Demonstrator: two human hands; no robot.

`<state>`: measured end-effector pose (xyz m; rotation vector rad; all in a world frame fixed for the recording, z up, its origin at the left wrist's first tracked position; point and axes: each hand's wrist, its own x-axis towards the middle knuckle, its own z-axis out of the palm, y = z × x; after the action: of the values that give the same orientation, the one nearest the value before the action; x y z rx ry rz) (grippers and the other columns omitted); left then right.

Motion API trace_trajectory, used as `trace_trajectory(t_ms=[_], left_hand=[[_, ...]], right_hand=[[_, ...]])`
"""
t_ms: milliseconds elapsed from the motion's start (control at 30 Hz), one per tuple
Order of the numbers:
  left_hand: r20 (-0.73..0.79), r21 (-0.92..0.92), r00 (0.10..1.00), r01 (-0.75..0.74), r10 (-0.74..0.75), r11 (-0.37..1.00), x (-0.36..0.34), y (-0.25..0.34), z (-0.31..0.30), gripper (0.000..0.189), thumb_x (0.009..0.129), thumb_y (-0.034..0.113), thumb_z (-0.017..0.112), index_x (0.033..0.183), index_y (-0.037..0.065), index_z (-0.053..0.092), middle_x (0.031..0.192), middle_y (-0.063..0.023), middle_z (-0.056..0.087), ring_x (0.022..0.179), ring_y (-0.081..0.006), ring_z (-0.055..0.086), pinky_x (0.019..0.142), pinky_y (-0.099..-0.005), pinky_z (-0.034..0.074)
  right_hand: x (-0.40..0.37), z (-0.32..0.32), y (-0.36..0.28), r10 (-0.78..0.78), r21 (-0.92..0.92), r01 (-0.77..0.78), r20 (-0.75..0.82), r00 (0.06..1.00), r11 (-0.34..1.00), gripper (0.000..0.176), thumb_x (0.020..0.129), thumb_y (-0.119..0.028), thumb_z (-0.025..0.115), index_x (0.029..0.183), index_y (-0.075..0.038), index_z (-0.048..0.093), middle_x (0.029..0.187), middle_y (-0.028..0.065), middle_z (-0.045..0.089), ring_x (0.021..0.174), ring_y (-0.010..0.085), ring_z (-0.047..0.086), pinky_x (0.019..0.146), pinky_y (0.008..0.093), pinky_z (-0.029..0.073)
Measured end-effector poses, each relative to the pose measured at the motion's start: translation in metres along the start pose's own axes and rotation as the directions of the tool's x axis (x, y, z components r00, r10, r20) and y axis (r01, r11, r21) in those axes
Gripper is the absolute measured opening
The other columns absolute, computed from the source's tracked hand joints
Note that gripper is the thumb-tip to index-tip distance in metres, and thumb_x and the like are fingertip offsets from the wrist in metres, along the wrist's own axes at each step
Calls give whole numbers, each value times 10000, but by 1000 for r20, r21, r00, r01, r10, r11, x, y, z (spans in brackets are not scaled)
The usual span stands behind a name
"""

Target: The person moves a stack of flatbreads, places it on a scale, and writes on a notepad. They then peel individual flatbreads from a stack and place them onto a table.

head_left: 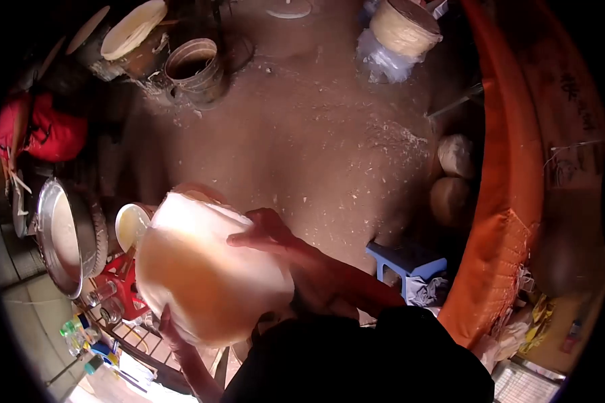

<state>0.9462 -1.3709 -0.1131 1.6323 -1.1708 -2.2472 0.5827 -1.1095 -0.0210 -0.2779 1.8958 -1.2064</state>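
Note:
A large pale drum [208, 282] with a smooth, rounded surface is held in front of my body, sunlit along its upper part. My right hand [265, 232] grips its upper right edge, the fingers lying over the pale surface. At the lower left edge, my left hand [175, 332] supports it, with part of the hand hidden behind it. A brown rim [202, 191] shows at the drum's top. Just left of it are a pale yellow tub [133, 225] and a red plastic stool [124, 289].
A metal basin [60, 235] stands at left, near glass jars [111, 309]. Farther off are a bucket [193, 67] and a skin-topped drum [134, 30]. A wrapped drum [405, 30] sits at the back right. An orange padded cover [501, 201] and a blue stool [407, 262] are at right.

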Motion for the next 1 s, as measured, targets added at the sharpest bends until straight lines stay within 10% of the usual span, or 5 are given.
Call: trace_trajectory(t_ms=[167, 267, 467, 667, 1000], left_hand=[[130, 284, 974, 141, -184, 948, 107, 85, 118, 563, 954, 244, 439, 1404, -64, 297, 1445, -162, 362, 1318, -247, 375, 1131, -347, 260], [557, 129, 818, -259, 146, 957, 154, 100, 219, 623, 915, 317, 455, 1397, -55, 325, 1403, -187, 407, 1291, -304, 404, 1132, -405, 251], [314, 171, 950, -46, -10, 984, 228, 163, 460, 440, 883, 147, 491, 1276, -50, 505, 1280, -170, 542, 1179, -266, 510, 1068, -367, 338], [692, 264, 711, -408, 123, 874, 296, 244, 691, 354, 837, 132, 577, 1148, -34, 600, 1175, -131, 607, 1099, -236, 557, 1016, -356, 395], [604, 359, 796, -294, 19, 886, 337, 353, 1010, 344, 877, 174, 576, 1138, -49, 593, 1149, -124, 614, 1105, -222, 556, 984, -339, 421]], right_hand=[[30, -119, -6, 58, 212, -24, -157, 986, 977, 387, 673, -321, 760, 878, 1, 695, 770, 98, 681, 730, 167, 637, 674, 306, 493], [65, -185, -7, -7, 239, 86, -311, 950, 967, 382, 688, -309, 779, 910, -10, 692, 794, 72, 681, 738, 125, 631, 676, 295, 494], [132, -330, -33, 124, 224, -18, -470, 874, 974, 374, 729, -298, 767, 946, -1, 695, 820, 84, 702, 763, 114, 639, 668, 304, 518], [169, -468, -80, 197, 372, 64, -621, 759, 926, 369, 747, -260, 750, 980, 16, 672, 887, 89, 700, 812, 133, 642, 704, 299, 518], [332, -719, -140, 202, 418, 131, -661, 722, 899, 296, 765, -156, 749, 974, 40, 675, 888, 66, 692, 807, 127, 632, 692, 285, 518]])
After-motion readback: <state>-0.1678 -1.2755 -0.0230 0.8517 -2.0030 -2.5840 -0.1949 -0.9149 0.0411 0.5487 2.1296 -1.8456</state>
